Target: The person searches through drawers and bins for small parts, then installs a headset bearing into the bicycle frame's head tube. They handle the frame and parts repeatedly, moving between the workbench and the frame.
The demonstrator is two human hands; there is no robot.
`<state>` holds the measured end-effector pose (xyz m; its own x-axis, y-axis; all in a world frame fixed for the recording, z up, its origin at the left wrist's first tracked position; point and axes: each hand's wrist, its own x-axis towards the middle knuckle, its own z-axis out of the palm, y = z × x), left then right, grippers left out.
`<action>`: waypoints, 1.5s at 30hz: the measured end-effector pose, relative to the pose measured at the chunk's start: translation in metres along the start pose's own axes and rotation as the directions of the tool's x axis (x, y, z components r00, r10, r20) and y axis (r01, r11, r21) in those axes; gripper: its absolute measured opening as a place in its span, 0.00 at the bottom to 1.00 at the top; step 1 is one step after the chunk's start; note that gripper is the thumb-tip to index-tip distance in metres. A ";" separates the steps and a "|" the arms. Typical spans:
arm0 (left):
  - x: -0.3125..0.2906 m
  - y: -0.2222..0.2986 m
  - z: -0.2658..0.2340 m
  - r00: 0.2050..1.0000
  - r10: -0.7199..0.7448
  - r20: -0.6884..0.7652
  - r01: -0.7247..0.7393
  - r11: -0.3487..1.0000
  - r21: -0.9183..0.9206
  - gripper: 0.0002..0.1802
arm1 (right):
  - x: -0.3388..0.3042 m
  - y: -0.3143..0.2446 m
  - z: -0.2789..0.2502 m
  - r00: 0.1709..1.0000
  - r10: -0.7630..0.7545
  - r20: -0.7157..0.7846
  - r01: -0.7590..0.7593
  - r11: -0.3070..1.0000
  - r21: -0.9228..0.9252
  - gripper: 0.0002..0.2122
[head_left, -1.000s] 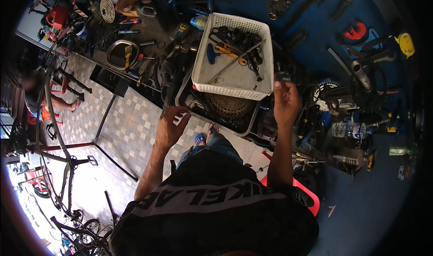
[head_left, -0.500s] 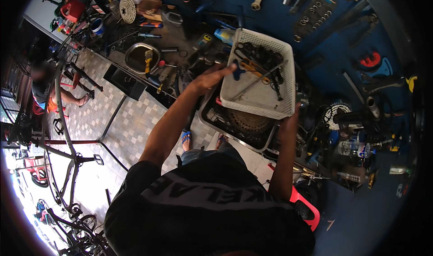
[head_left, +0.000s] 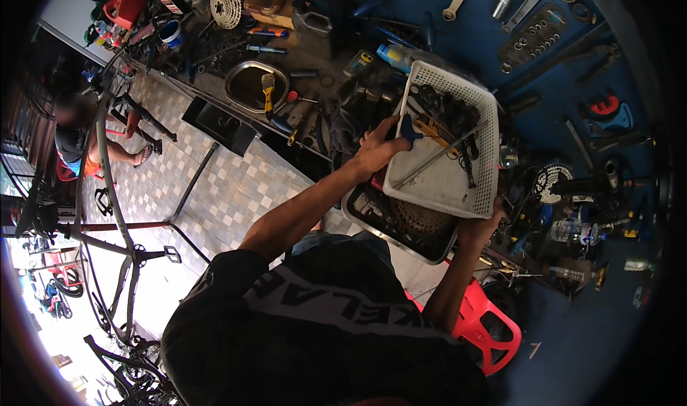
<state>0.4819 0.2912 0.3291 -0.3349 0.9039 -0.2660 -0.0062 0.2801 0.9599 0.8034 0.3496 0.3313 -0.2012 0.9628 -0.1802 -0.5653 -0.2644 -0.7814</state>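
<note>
A white plastic basket [head_left: 438, 184] sits tilted over a metal tray [head_left: 358, 216] that has a large bicycle sprocket [head_left: 418, 220] in it. My left hand [head_left: 379, 148] is closed on the basket's left rim, its thumb beside a blue T-shaped tool handle [head_left: 409, 132]; whether it also grips that handle I cannot tell. At the near right corner, my right hand [head_left: 483, 228] holds the basket from below, fingers partly hidden. Inside the basket lie a long thin metal rod [head_left: 440, 154], a yellow-handled tool [head_left: 433, 128] and several dark parts.
Left on the bench stands an oval metal pan [head_left: 236, 91] with a yellow brush [head_left: 268, 94]. Tools hang on the blue wall [head_left: 458, 37]. A plastic bottle [head_left: 572, 232] and a chainring [head_left: 552, 184] lie right. A red chair [head_left: 494, 327] stands behind my right arm; a person [head_left: 79, 134] sits far left.
The view has shifted, so the scene sits further right and lower. My right hand, blurred before, now shows clearly at the basket's near corner. My left hand stays at the left rim.
</note>
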 end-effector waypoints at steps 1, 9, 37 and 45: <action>-0.009 -0.002 -0.006 1.000 0.017 0.014 -0.016 0.999 -0.043 0.48 | -0.012 0.002 0.003 1.000 -0.003 0.017 0.003 1.000 -0.007 0.29; -0.081 0.031 -0.074 0.999 0.043 0.009 -0.040 0.969 -0.243 0.44 | -0.059 0.024 0.043 0.996 0.061 0.059 -0.060 0.998 -0.018 0.24; -0.056 -0.050 -0.258 0.986 -0.062 -0.154 -0.009 0.908 -0.420 0.34 | -0.018 0.109 0.134 0.883 0.219 0.414 0.085 0.794 -0.602 0.33; -0.055 -0.034 -0.230 0.970 -0.154 -0.189 0.059 0.900 -0.431 0.36 | -0.020 0.090 0.097 0.842 0.302 0.448 0.104 0.723 -0.683 0.27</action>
<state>0.2840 0.1576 0.3314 -0.5022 0.7722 -0.3893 -0.4314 0.1665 0.8867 0.6792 0.3007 0.3225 -0.6984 0.7055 -0.1204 0.1169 -0.0535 -0.9917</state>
